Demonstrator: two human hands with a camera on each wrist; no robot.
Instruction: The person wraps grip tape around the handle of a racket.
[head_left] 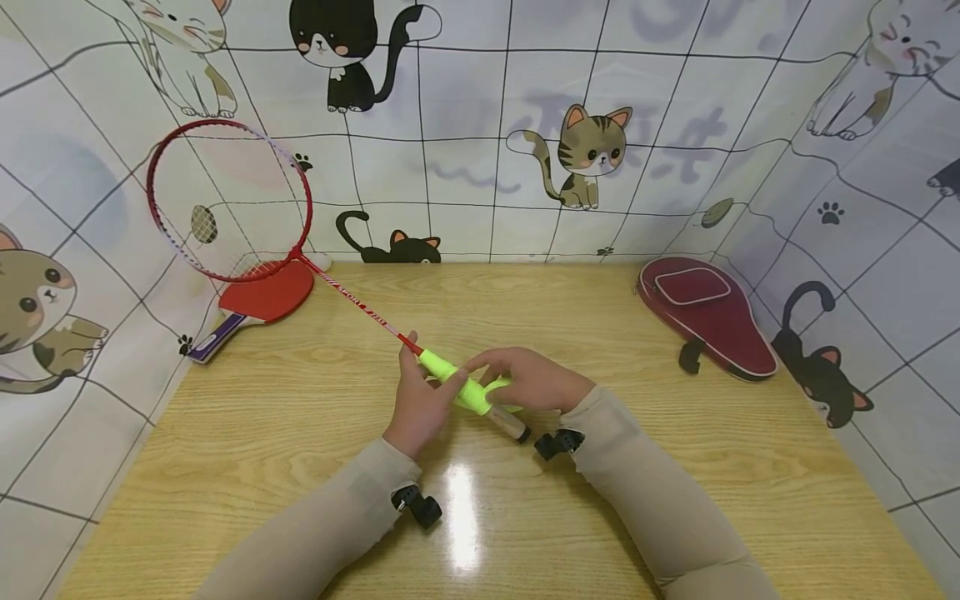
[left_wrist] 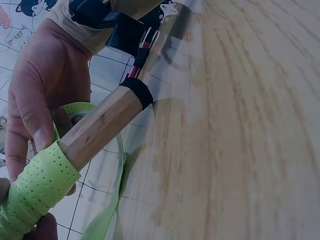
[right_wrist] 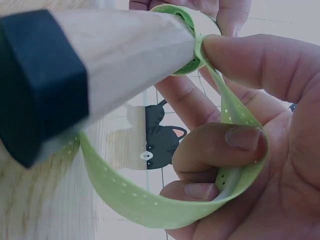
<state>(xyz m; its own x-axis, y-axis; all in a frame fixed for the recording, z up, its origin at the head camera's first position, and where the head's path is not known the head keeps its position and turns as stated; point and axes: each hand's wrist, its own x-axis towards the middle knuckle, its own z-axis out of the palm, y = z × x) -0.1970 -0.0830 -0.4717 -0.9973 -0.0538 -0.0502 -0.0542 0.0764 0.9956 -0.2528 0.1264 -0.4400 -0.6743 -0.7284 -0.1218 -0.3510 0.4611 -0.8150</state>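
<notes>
A red and white badminton racket point(head_left: 360, 304) slants across the table, its head up at the left. Neon-yellow perforated grip tape point(head_left: 437, 364) is wound round the upper handle; bare wood point(left_wrist: 102, 125) shows below it, ending in a black band point(left_wrist: 138, 92). My left hand point(head_left: 420, 408) holds the wrapped part between thumb and fingers. Beside the lower edge of the winding, my right hand point(head_left: 536, 377) holds the tape's free length, its thumb at the winding's edge. In the right wrist view a loose tape loop point(right_wrist: 145, 205) passes round the curled fingers and hangs below the handle.
A red table tennis bat point(head_left: 277, 293) lies beneath the racket head at the left, with a whitish ball point(head_left: 321, 261) beside it. At the back right lies a dark red bat case point(head_left: 701, 312). Cat-patterned sheeting point(head_left: 465, 167) walls the wooden table point(head_left: 300, 475) on three sides.
</notes>
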